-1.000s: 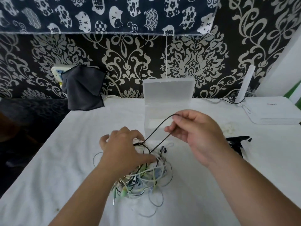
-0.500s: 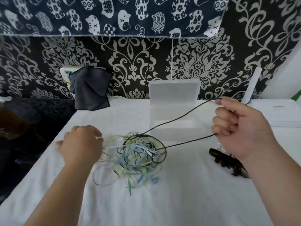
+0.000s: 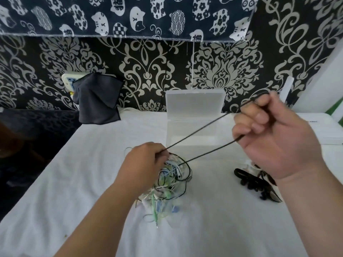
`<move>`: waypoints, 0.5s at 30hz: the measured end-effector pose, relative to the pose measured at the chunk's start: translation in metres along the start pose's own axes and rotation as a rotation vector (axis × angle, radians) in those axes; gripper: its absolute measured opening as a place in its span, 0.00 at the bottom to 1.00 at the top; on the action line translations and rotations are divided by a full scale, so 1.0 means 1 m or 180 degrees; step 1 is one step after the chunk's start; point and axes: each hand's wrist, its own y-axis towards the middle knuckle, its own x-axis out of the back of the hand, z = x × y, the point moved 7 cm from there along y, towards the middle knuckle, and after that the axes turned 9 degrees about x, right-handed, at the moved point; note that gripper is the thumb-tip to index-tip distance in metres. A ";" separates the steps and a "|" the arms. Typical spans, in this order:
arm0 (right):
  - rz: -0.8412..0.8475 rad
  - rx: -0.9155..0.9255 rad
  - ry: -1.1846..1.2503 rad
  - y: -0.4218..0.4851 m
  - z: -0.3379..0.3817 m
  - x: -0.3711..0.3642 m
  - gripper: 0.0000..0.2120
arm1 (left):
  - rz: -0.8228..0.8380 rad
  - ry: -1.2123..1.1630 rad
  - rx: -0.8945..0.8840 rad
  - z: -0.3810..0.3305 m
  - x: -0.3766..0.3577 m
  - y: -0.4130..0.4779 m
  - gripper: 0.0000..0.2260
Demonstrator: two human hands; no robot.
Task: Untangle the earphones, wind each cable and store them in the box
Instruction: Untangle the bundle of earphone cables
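Left hand (image 3: 146, 162), which half a second earlier hung apart to the left of the earphone tangle (image 3: 170, 184) with nothing in it, now sits on the tangle's upper edge, fingertips pinching the black cable (image 3: 200, 131); right hand (image 3: 274, 138), then lower and level with the box (image 3: 193, 135), is now raised, fingers curled round a loop of the same cable; two taut strands run from the right hand down and leftward, the upper to the left hand's pinch, the lower into the tangle just beside that hand; the tangle itself, of white, green, blue and black leads, lies on the counter (image 3: 89, 182) under and just right of the left hand. The box stands beyond the left hand, between the two hands and behind the strands; its lid (image 3: 194, 103) is open and upright at the back; its interior shows as plain translucent plastic. A black bundle (image 3: 254, 182) lies on the counter below the right wrist.
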 end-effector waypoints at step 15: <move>-0.0022 -0.0993 -0.5260 -0.011 -0.019 0.056 0.07 | -0.2132 -0.2498 -0.0251 0.001 0.098 -0.029 0.08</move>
